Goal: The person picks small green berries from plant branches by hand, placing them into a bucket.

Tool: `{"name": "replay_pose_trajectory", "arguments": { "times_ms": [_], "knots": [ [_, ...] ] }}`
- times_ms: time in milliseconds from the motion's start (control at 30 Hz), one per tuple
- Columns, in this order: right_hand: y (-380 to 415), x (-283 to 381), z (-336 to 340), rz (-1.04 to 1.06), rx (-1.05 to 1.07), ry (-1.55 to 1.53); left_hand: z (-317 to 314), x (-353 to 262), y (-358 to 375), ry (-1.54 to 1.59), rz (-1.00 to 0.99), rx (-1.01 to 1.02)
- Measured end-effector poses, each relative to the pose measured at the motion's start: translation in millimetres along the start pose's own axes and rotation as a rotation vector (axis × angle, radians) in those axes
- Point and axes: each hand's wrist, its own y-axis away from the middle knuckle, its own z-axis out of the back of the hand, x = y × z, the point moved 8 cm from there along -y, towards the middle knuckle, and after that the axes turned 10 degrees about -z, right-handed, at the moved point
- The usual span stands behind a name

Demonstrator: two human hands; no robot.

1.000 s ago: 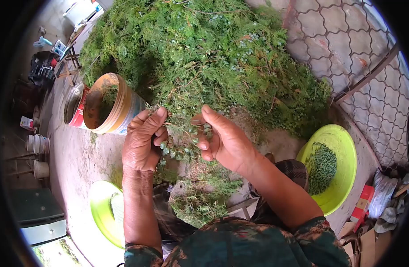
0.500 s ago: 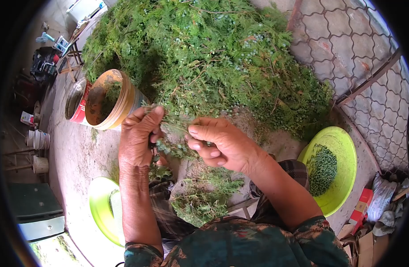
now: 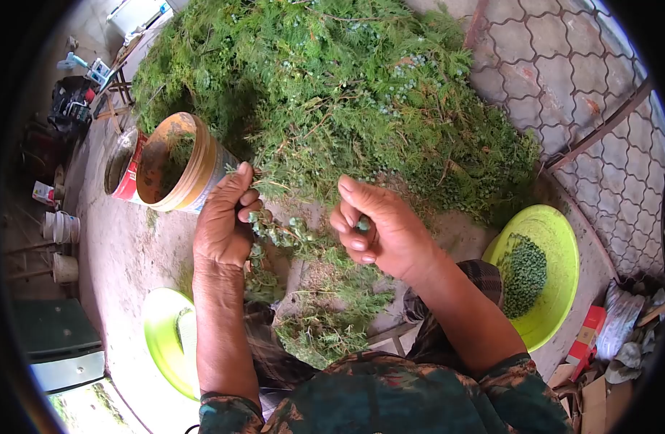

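At the far left stand small pale pots (image 3: 61,230) on the concrete floor (image 3: 123,253), well apart from the hands; nearer in, a tin (image 3: 175,165) lies tilted with its mouth toward the camera, a red-labelled can (image 3: 125,168) just beside it on its left; below them a green basin (image 3: 168,340) sits near the person's left forearm, with a few green bits in it.

The left hand (image 3: 222,223) is closed on a sprig (image 3: 278,231) — thumb and fingers pinch its stem at the top, just beside the tin's rim; the sprig hangs down and to the right from that pinch, carrying small blue-green berries, and reaches into the gap between the two hands; under it a loose heap of stripped twigs (image 3: 325,318) lies on the person's lap.

The right hand (image 3: 383,231) is curled shut on a berry (image 3: 363,225), which shows between thumb and bent fingers; this hand is near the sprig's tip but apart from it.

Behind both hands rises a big pile (image 3: 340,94) of green branches, dotted with pale berries; to the right of the right forearm a second green bowl (image 3: 556,246) holds a mound of picked berries (image 3: 524,271); past it — wire fencing (image 3: 600,108) over paving, and crumpled cartons (image 3: 600,340) at the lower right edge.
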Motion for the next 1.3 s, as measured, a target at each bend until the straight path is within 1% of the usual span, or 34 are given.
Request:
{"name": "replay_pose_trajectory", "arguments": {
  "times_ms": [33, 100, 133, 233, 300, 367, 433, 500, 533, 567, 600, 633, 667, 700, 733, 767, 800, 833, 900, 967, 1033, 1100, 1133, 1167, 1200, 1233, 1267, 1300],
  "knots": [
    [0.9, -0.8, -2.3, -0.005, 0.0, 0.0, -2.4, 6.9, 2.5, 0.042, 0.059, 0.036],
    [5.7, 9.4, -16.1, 0.117, -0.067, 0.493, -3.5, 9.8, 2.6, 0.033, 0.047, 0.017],
    [6.8, 13.1, -27.9, 0.236, -0.069, 0.525, -6.0, 8.9, 2.4, 0.003, 0.018, 0.03],
    [1.7, 16.2, -38.4, 0.616, -0.259, 0.934, -9.8, 13.0, 3.9, -0.044, -0.009, 0.029],
    [2.0, 14.3, -47.0, 0.653, -0.305, 1.035, -7.7, 14.7, 4.8, -0.126, -0.057, -0.035],
    [-5.1, 6.8, -50.1, 0.656, -0.269, 1.082, -8.0, 19.7, 6.9, -0.119, -0.035, -0.043],
    [-3.1, 7.9, -58.5, 0.788, -0.39, 1.319, -6.7, 22.9, 5.2, -0.116, -0.053, -0.007],
    [-5.5, 8.3, -57.1, 0.669, -0.466, 1.402, 0.1, 26.7, 6.2, -0.293, -0.054, 0.026],
    [-5.0, 7.9, -55.7, 0.715, -0.457, 1.371, -5.0, 10.2, 7.1, -0.906, -0.467, 0.227],
    [-6.9, 7.5, -56.4, 0.775, -0.392, 1.259, 6.6, 24.5, -0.8, -0.537, -0.318, 0.169],
    [-8.4, 8.2, -56.3, 0.761, -0.382, 1.244, -13.3, 6.7, 18.7, -0.488, -0.405, 0.119],
    [-8.0, 9.7, -56.8, 0.812, -0.397, 1.301, -4.3, 30.2, 10.8, -0.281, 0.006, 0.052],
    [-7.9, 11.3, -48.4, 0.733, -0.439, 1.291, -5.0, 35.9, 10.2, -0.147, 0.037, 0.017],
    [-6.5, 9.1, -41.3, 0.636, -0.489, 1.293, -9.0, 37.9, 16.2, -0.078, 0.056, 0.077],
    [-10.9, 7.6, -43.9, 0.641, -0.454, 1.295, -10.8, 40.4, 16.2, -0.107, 0.067, 0.091],
    [-9.6, 9.4, -44.0, 0.65, -0.45, 1.3, -4.4, 37.3, 15.7, -0.085, 0.053, 0.033],
    [-8.5, 9.3, -25.9, 0.399, -0.523, 1.207, -9.8, 38.9, 16.4, -0.045, 0.041, 0.036],
    [-8.6, 7.6, -27.1, 0.345, -0.514, 1.126, -14.3, 42.6, 16.6, -0.004, 0.023, 0.03],
    [-11.9, 6.4, -29.6, 0.439, -0.389, 1.215, -15.6, 39.7, 14.8, -0.088, -0.075, 0.041],
    [-5.6, 9.0, -28.3, 0.479, -0.446, 1.341, -18.8, 45.4, 9.6, -0.034, -0.12, 0.047],
    [-0.8, 16.3, 2.6, 0.474, -0.584, 1.402, -21.4, 47.1, 8.4, -0.064, -0.134, 0.051],
    [-8.3, 19.0, 14.2, 0.36, -0.637, 1.219, -22.7, 42.5, 4.4, -0.042, -0.111, 0.055],
    [-10.2, 20.2, 9.1, 0.594, -0.593, 1.293, -17.9, 52.3, 1.7, -0.041, -0.123, 0.024],
    [-10.4, 18.7, 14.8, 0.582, -0.569, 1.298, -18.1, 58.7, -2.9, -0.087, -0.19, 0.031],
    [-8.5, 14.4, 11.0, 0.391, -0.588, 1.103, -16.2, 59.2, -4.9, -0.136, -0.255, 0.042],
    [-9.4, 3.5, 12.8, 0.205, -0.601, 0.905, -10.2, 52.7, -1.3, -0.137, -0.261, 0.027],
    [-12.4, -0.5, 10.0, 0.322, -0.611, 0.859, -5.9, 48.1, 1.5, -0.079, -0.226, 0.023],
    [-14.7, -5.2, 3.7, 0.314, -0.594, 0.86, -2.2, 42.9, 3.6, -0.022, -0.191, 0.017]
  ]
}}
